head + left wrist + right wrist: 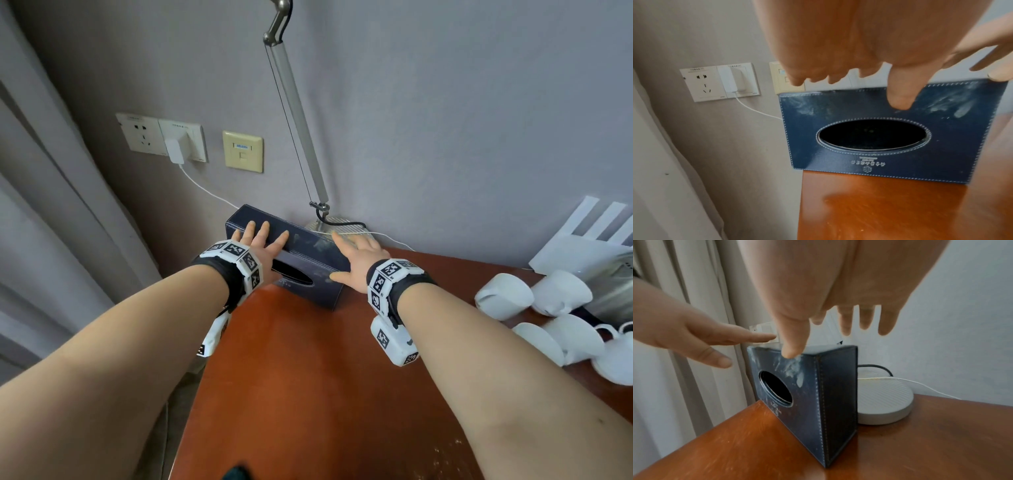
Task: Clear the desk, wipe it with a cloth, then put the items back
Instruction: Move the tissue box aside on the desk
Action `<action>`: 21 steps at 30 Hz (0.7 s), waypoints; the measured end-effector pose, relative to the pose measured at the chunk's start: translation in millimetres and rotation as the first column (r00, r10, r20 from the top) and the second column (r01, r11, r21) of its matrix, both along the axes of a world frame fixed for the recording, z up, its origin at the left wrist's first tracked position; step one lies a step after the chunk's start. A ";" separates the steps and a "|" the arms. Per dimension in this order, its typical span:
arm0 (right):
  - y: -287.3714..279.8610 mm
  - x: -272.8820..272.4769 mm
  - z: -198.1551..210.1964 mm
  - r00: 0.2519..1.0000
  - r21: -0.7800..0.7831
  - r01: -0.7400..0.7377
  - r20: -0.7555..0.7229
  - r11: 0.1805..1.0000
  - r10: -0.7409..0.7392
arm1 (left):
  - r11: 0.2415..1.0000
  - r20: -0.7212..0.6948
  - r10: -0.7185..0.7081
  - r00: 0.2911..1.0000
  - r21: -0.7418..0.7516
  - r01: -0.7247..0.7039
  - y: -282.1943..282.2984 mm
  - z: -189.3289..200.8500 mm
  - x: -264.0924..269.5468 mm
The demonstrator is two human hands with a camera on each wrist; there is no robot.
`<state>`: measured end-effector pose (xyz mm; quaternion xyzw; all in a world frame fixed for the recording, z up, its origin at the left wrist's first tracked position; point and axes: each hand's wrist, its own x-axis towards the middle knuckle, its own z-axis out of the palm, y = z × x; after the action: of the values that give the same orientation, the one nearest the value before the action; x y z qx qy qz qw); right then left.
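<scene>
A dark blue leather tissue box (308, 246) stands on its long side at the back left corner of the reddish-brown desk (308, 394). Its oval opening faces me, and pale smears mark its front (879, 162). My left hand (262, 240) lies over the box's left top edge with fingers straight, the thumb (900, 99) touching the front face. My right hand (359, 253) reaches over the right end, fingers straight, its thumb (791, 352) on the upper front edge of the box (834, 402). Neither hand is curled round it.
A round grey lamp base (884, 402) sits right behind the box, its metal arm (298, 120) rising along the wall. Several white cups (548, 308) and a metal kettle (616, 284) crowd the right edge. Wall sockets (161, 137) with a white charger and a curtain (51, 205) stand left.
</scene>
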<state>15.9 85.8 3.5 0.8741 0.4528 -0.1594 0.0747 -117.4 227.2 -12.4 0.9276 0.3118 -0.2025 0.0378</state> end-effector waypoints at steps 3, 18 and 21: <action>-25.7 4.6 14.6 0.998 0.006 0.041 0.046 0.999 -0.041 | 1.000 0.062 0.017 0.998 -0.025 -0.015 -11.7 13.0 -9.4; -227.5 41.1 81.4 0.958 0.117 0.264 0.087 0.957 -0.274 | 0.924 0.393 -0.282 0.875 -0.135 0.358 -165.2 75.7 48.8; -275.4 56.4 77.7 0.943 0.139 0.321 0.050 0.937 -0.330 | 0.890 0.404 -0.327 0.854 -0.171 0.422 -202.6 74.1 67.2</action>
<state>72.3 -189.6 81.2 0.9452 0.3081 -0.1079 0.0070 -50.1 24.7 61.7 0.9792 0.0826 -0.0684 0.1724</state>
